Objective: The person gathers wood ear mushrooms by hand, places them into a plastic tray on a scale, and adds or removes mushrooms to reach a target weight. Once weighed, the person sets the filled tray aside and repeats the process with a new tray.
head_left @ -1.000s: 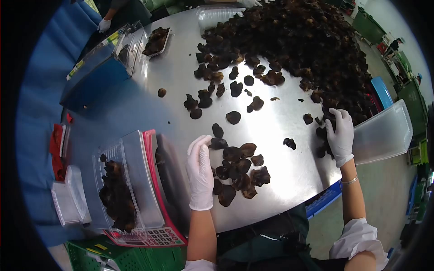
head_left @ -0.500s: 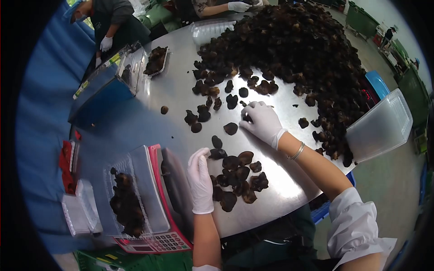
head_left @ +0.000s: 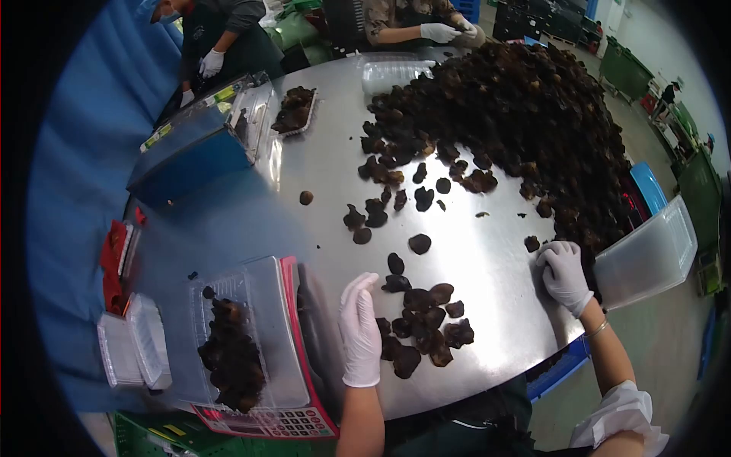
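My left hand (head_left: 360, 331), in a white glove, rests on its side on the metal table, fingers stretched and slightly curved, with nothing visible in it. Just right of it lies a loose cluster of dark, wrinkled mushroom-like pieces (head_left: 419, 314). Over at the right, my right hand (head_left: 565, 276), also gloved, is curled downward at the lower edge of the big dark pile (head_left: 518, 114); its fingertips are partly hidden, and what they hold cannot be made out. A small dark piece (head_left: 531, 244) lies beside its fingers. More single pieces (head_left: 419, 244) are scattered mid-table.
A scale (head_left: 293, 343) with a filled clear tray (head_left: 255, 305) stands left of my left hand. Empty clear trays (head_left: 148, 343), another scale (head_left: 190, 160) and a filled tray (head_left: 312, 114) are farther left. A translucent bin (head_left: 647, 255) stands right. Two people work across the table.
My right hand has moved right, from the scattered pieces mid-table to the pile's lower edge. My left hand keeps its place beside the cluster. The view has shifted somewhat.
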A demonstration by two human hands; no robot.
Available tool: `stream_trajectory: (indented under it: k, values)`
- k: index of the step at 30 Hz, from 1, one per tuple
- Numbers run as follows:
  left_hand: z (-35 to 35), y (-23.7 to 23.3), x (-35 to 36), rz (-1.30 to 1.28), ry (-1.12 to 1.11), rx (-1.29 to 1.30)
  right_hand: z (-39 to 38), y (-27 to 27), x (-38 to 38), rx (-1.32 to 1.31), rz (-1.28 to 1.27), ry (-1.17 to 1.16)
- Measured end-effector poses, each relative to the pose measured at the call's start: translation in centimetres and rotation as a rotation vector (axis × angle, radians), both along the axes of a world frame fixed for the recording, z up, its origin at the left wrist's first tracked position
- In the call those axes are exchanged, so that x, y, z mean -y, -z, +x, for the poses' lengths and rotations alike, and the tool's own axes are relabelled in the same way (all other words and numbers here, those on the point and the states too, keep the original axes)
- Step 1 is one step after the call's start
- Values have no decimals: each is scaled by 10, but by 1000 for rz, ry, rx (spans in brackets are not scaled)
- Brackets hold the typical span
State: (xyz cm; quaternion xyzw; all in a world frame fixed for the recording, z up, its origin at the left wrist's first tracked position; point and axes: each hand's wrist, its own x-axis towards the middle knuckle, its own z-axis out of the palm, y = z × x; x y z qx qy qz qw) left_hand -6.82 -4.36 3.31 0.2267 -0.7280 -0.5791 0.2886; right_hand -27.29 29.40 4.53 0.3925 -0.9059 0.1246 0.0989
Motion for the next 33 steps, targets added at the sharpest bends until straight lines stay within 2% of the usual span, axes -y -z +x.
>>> stream_trajectory:
  k: [3, 5, 7, 10, 11, 13, 15, 16, 18, 19, 21, 24, 26, 28, 29, 31, 33]
  values:
    - [0, -1, -1, -31, 19, 19, -3, -33, 43, 82, -162, -95]
    - [1, -1, 0, -14, 20, 20, -11, -33, 91, 304, -247, -226]
    - [0, -1, 0, -18, 12, 25, -23, -27, 148, 109, -165, -344]
    - [-1, 3, 1, -3, 1, 18, -51, 1, 221, 29, -300, -407]
    - [0, 5, 2, -11, -2, 25, -62, 8, 237, 81, -327, -452]
    - [-1, 9, 3, -18, -4, 30, -61, 19, 253, 213, -282, -418]
    - [-1, 5, 1, -7, -16, 36, -40, 7, 246, 207, -135, -490]
    - [-2, 3, 1, 8, -26, 33, -21, -7, 234, 325, -116, -555]
    - [-2, 1, 1, 1, -32, 33, 15, -29, 202, 273, -5, -709]
    - [-3, 1, 0, -10, -35, 28, 27, -31, 189, 270, -43, -792]
    - [-3, -7, -2, 1, -41, 38, 36, -57, 182, 553, -121, -762]
    - [-2, -6, -4, 26, -43, 35, 2, -49, 216, 555, -361, -704]
    - [-4, -4, -2, 43, -52, 20, -17, -29, 263, 474, -371, -579]
    - [-3, 0, 0, 57, -67, 28, -24, -10, 307, 278, -395, -639]
    - [-1, 2, 2, 56, -73, 39, -21, -1, 324, 230, -305, -550]
    - [-1, 5, 4, 58, -97, 5, -21, 12, 337, 217, -128, -575]
    - [0, 4, 4, 83, -122, -2, -12, -5, 319, 313, 147, -645]
